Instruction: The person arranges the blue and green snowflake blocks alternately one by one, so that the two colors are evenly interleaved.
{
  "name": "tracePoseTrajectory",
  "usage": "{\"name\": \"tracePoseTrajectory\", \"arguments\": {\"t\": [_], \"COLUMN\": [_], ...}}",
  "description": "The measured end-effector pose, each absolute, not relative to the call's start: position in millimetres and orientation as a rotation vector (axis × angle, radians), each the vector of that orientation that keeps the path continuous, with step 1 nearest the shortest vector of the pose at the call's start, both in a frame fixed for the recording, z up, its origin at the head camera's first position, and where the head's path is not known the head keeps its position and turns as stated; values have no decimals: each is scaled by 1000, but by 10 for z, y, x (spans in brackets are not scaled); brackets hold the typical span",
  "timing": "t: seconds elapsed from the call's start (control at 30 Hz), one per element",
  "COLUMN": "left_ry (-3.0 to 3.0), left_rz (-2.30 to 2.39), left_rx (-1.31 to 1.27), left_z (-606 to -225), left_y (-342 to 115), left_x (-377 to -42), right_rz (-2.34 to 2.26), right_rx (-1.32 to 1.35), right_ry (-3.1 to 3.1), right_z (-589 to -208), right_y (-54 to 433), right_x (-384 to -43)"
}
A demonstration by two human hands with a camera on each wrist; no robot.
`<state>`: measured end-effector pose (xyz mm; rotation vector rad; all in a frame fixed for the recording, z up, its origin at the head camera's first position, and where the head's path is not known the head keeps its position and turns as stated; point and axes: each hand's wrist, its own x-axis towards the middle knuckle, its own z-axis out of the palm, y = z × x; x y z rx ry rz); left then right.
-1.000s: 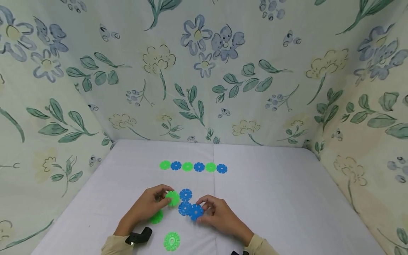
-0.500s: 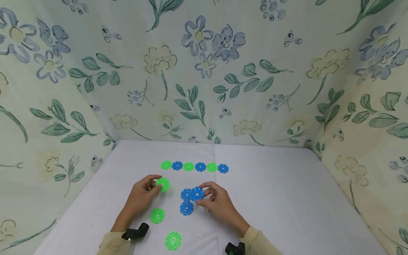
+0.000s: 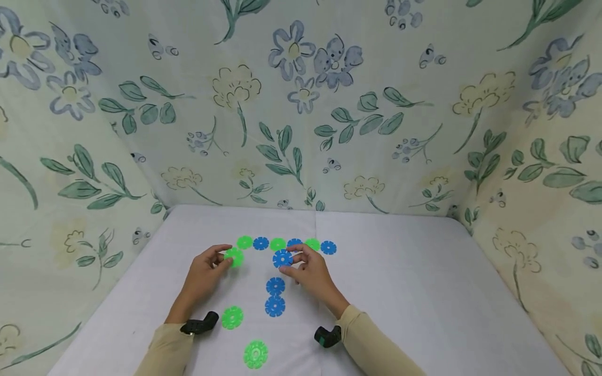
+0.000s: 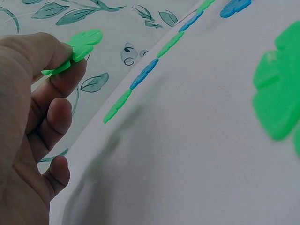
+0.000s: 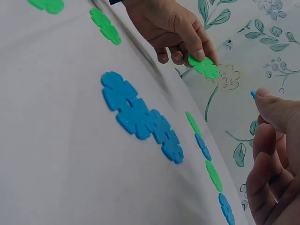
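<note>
My left hand point(image 3: 209, 269) pinches a green notched plastic disc point(image 3: 234, 257) by its edge, raised over the table in the left wrist view. My right hand point(image 3: 310, 271) pinches a blue notched disc point(image 3: 282, 258) between thumb and fingertips; in the right wrist view only a sliver of it shows past the thumb. Beyond the hands runs a row of alternating green and blue discs, starting with a green disc point(image 3: 244, 242) and ending in a blue disc point(image 3: 328, 247). The right hand and its disc overlap part of that row in the head view.
Two blue discs point(image 3: 275, 305) lie close together nearer the body. A green disc point(image 3: 232, 317) lies to their left, another green disc point(image 3: 256, 354) lower down. White cloth covers the table point(image 3: 400, 292); a flowered curtain point(image 3: 301, 104) hangs around it.
Both hands have moved away from the body toward the row. The right hand has lifted its blue disc off the other two; the left has carried its green disc forward and left.
</note>
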<state>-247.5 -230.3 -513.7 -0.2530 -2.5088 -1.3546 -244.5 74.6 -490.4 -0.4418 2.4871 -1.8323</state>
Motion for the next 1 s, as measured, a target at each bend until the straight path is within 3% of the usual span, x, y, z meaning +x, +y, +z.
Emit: {"name": "tracePoseTrajectory", "arguments": {"t": [0.53, 1.0], "left_ry": [-2500, -2526], "left_rz": [-1390, -1455], "left_rx": [-134, -67], "left_z": [-5156, -5269], "left_y": [-2319, -2293], "left_x": [-2777, -2807], "right_rz": [-1781, -1671], "right_rx": [-411, -372], "right_ry": [2506, 2561], "right_z": [-4950, -5166], "right_y": [268, 78], "right_x": [-2805, -2938]}}
